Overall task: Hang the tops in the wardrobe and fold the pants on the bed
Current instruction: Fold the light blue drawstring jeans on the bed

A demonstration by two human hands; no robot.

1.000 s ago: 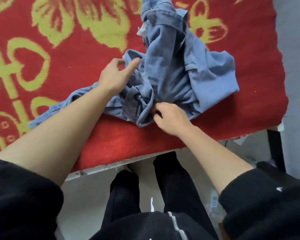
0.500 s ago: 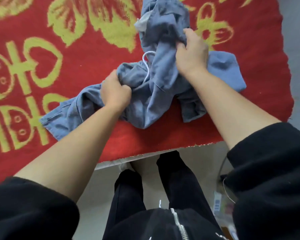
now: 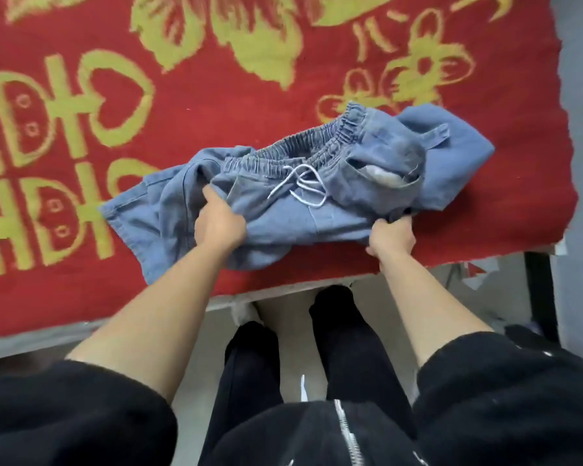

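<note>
Step in hand: the pants half of the task, at the spreading-out stage, no fold made yet; the blue denim pants (image 3: 283, 223) lie crumpled on the red blanket (image 3: 216, 105) of the bed, nr its front edge; elastic waistband (image 3: 317, 142) is on the far side, white drawstring (image 3: 300, 188) loose across the front; one leg trails off to the left, the other is bunched in a heap at the right, w/ a white pocket lining (image 3: 382, 174) poking out. Left hand (image 3: 217, 225) grips a fistful of cloth just below the waistband on the left side, thumb laid along the fabric, other fingers curled into it; right hand (image 3: 391, 237) clamps the cloth at the lower right, fingers wrapped round the edge and mostly hidden under it; the two hands sit well apart, cloth slack betw. them. Next move, as I judge it: draw the two grips apart to flatten the seat; then free the bunched right leg and lay it straight beside the other; pocket lining prob. wants tucking back in; denim is floppy and creased, so it'll need smoothing before any fold holds.
</note>
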